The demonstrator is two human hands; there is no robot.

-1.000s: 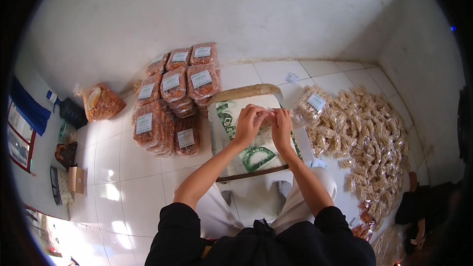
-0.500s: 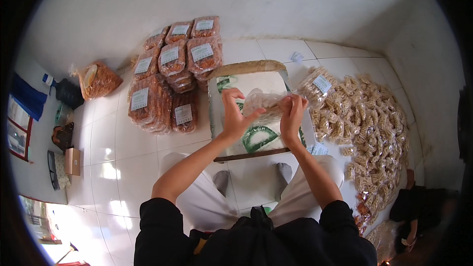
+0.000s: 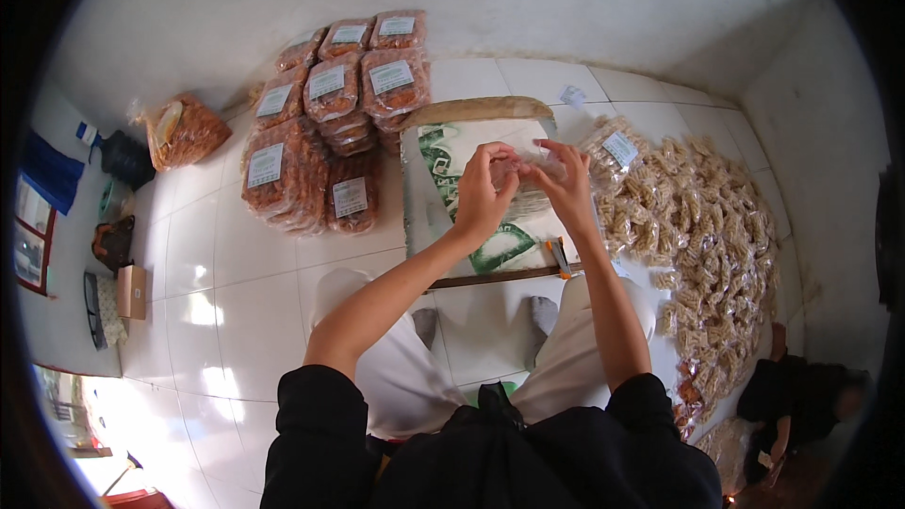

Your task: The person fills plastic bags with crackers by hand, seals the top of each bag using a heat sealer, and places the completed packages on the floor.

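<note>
Both hands are over a low board with a white and green printed surface and a worn brown edge. My left hand is closed on a crumpled clear plastic bag at its left end. My right hand pinches the same bag from the right, its index finger raised. What is inside the bag is hard to make out. An orange and dark hand tool lies on the board below my right hand, near the front edge.
Stacked labelled bags of orange-brown food stand left of the board, beside a loose large bag. A heap of small pale bagged snacks spreads at the right. A water jug and cardboard box line the left wall. A co-worker sits lower right.
Half a second ago my left hand's fingers were spread apart; now they grip the bag, closer to my right hand. The orange tool has come into sight. The whole view has shifted slightly.
</note>
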